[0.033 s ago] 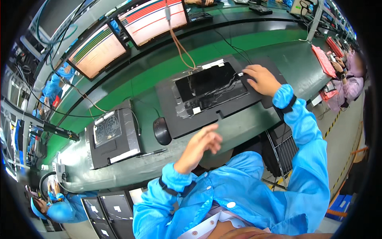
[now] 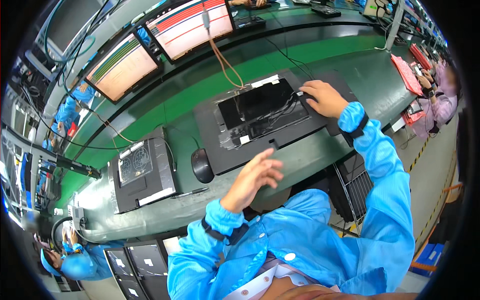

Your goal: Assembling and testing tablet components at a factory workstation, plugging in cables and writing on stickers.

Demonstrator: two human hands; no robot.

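My left hand (image 2: 254,179) hovers over the front edge of the green bench, fingers bent and apart, with nothing in it. On a black board (image 2: 212,127) lies a glossy black tablet-like panel (image 2: 260,106) with clear film and thin wires on its lower part. At the board's right side my right hand (image 2: 325,99) rests palm down on a black mat (image 2: 345,91), fingers curved together. What lies under the palm is hidden; a cable runs toward it, and a small white piece shows at the fingertips. A black computer mouse (image 2: 202,166) sits left of the board.
A second black board (image 2: 157,175) with a clear marked sheet (image 2: 135,166) is at the left, a pen (image 2: 190,193) beside it. Two monitors (image 2: 122,67) stand at the back. Brown cables (image 2: 222,60) hang near the panel. Co-workers sit at left and right.
My left hand has risen slightly and its fingers have spread a little. My right hand stays in place; the whole view has shifted slightly.
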